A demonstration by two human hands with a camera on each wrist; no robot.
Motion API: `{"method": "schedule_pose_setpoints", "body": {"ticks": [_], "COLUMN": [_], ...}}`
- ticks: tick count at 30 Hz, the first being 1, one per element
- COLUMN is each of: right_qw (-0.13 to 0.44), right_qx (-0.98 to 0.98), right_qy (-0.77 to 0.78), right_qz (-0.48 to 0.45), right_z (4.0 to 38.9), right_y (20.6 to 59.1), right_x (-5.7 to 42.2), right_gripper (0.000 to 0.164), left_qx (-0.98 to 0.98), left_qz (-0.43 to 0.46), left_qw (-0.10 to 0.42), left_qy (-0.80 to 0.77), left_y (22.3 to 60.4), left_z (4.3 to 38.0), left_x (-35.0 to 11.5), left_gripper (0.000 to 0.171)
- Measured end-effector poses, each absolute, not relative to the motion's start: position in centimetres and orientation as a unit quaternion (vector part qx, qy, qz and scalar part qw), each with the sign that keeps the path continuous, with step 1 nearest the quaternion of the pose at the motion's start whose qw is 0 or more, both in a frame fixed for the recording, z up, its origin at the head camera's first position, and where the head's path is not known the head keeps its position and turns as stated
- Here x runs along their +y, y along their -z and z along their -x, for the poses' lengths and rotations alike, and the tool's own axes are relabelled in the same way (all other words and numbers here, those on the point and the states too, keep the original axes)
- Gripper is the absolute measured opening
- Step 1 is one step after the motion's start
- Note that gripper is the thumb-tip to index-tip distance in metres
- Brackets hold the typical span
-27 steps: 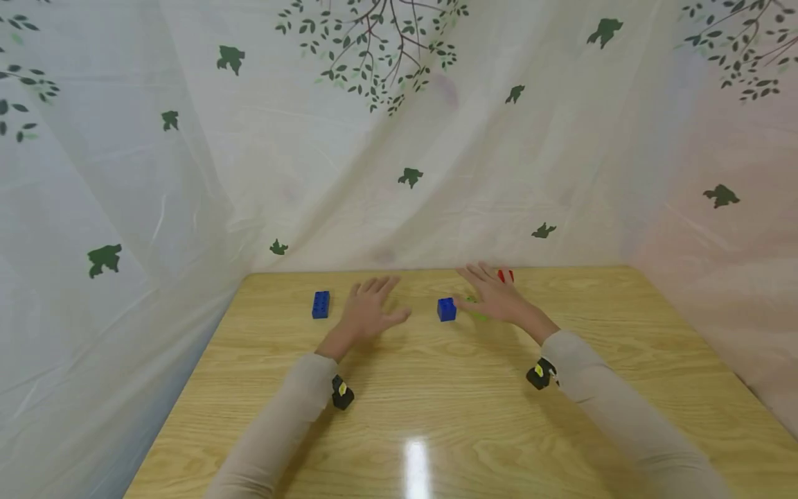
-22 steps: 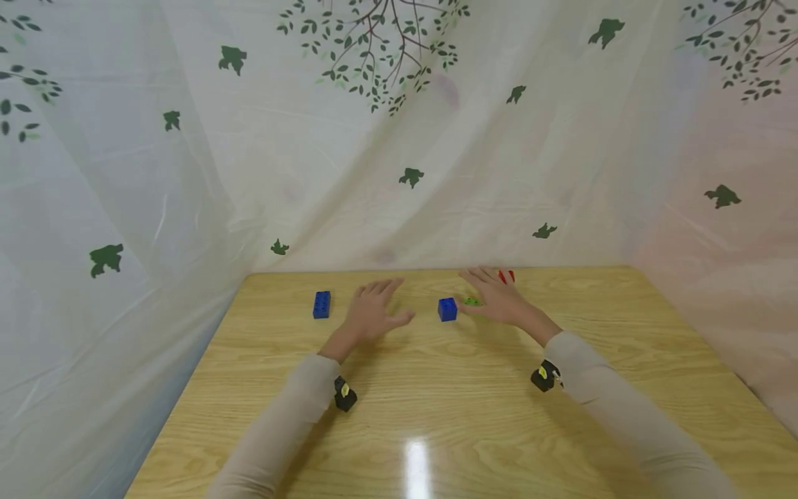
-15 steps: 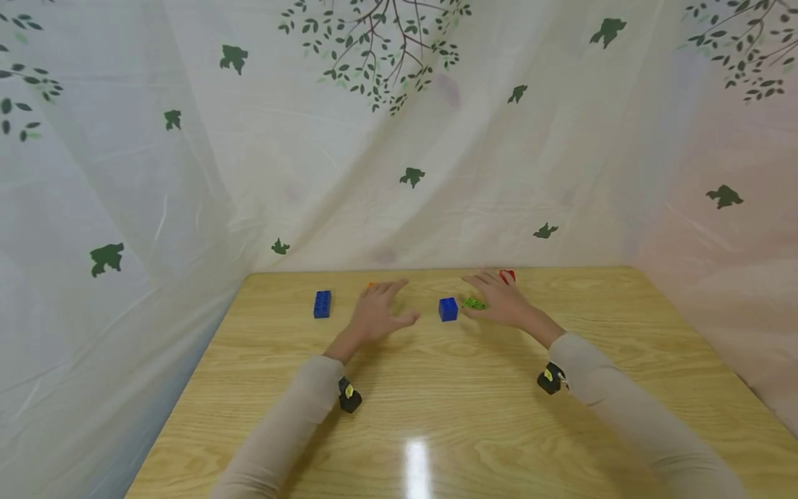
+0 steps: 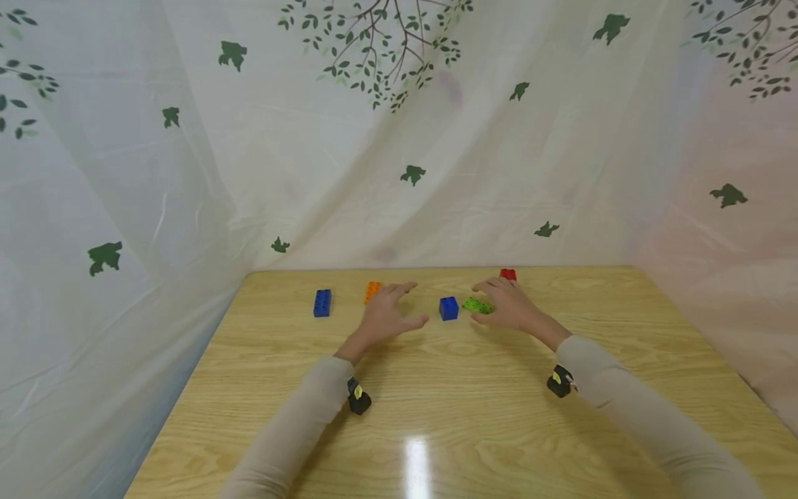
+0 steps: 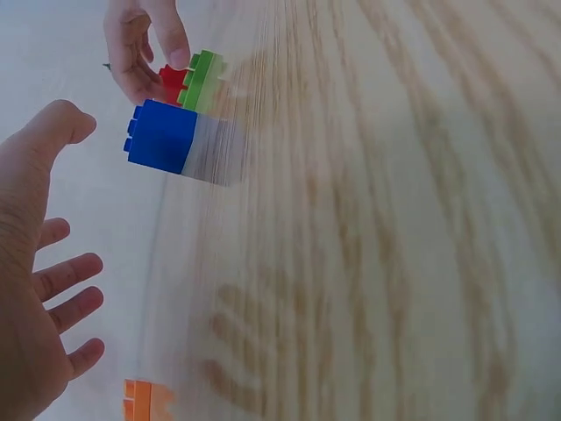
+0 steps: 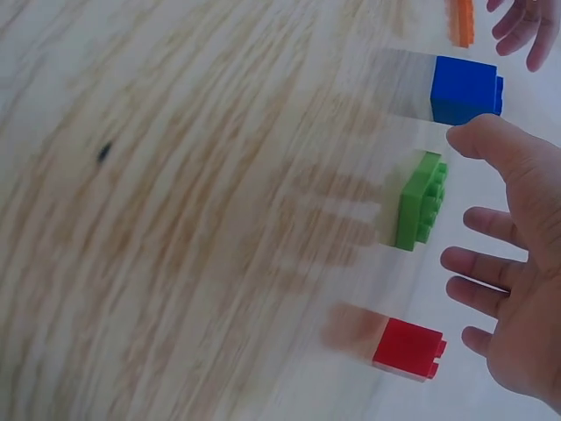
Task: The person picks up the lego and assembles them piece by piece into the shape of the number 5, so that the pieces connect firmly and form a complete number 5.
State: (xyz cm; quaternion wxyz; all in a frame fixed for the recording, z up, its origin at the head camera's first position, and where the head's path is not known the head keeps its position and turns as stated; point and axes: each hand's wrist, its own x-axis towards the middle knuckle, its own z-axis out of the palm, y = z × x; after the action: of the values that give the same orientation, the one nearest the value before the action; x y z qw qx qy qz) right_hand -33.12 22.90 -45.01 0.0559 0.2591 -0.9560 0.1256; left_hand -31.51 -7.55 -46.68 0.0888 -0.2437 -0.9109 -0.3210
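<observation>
My left hand (image 4: 388, 312) hovers over the table with fingers spread and nothing in it. Just behind it lies an orange brick (image 4: 372, 292), partly covered by the fingers in the head view. My right hand (image 4: 510, 305), also bare and spread, hangs above a flat green brick (image 6: 421, 202) without gripping it. A taller blue brick (image 4: 449, 308) stands between the two hands, left of the green one. Beyond the right hand sits a red brick (image 6: 409, 346). Further left lies a longer blue brick (image 4: 322, 303).
The wooden table (image 4: 424, 388) ends at a pale hanging sheet (image 4: 349, 159) printed with leaves and birds. A small black device (image 4: 358, 397) is strapped at the left wrist, and another black device (image 4: 560, 382) at the right.
Both hands have shifted to the right. The orange brick behind the left hand has come into view, and the green and red bricks show more beside the right hand.
</observation>
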Motion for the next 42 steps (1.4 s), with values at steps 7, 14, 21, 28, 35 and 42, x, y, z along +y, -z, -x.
{"method": "schedule_pose_setpoints", "body": {"ticks": [7,14,21,28,35,42], "right_qw": [0.045,0.047,0.040,0.018,-0.013,-0.063], "right_qx": [-0.959,-0.957,-0.957,-0.950,-0.940,-0.928], "right_qy": [-0.133,-0.151,-0.159,-0.177,-0.194,-0.229], "right_qz": [-0.246,-0.242,-0.240,-0.257,-0.280,-0.285], "right_z": [33.4,33.6,33.8,34.1,34.3,33.7], "right_y": [45.5,46.1,46.3,46.2,46.2,45.6], "right_x": [23.6,24.2,24.5,25.0,25.3,24.5], "right_gripper": [0.053,0.042,0.034,0.033,0.029,0.030], "left_qx": [-0.889,-0.876,-0.868,-0.870,-0.866,-0.869], "left_qz": [0.246,0.243,0.237,0.233,0.232,0.226], "left_qw": [0.068,0.055,0.036,0.031,0.019,0.009], "left_qy": [0.380,0.414,0.435,0.433,0.442,0.441], "left_y": [47.0,47.4,47.4,47.7,48.0,48.4], "left_z": [31.9,32.2,32.2,32.4,32.6,33.0], "left_x": [-6.8,-5.7,-4.8,-4.4,-4.3,-4.2], "left_gripper": [0.073,0.070,0.067,0.064,0.062,0.060]}}
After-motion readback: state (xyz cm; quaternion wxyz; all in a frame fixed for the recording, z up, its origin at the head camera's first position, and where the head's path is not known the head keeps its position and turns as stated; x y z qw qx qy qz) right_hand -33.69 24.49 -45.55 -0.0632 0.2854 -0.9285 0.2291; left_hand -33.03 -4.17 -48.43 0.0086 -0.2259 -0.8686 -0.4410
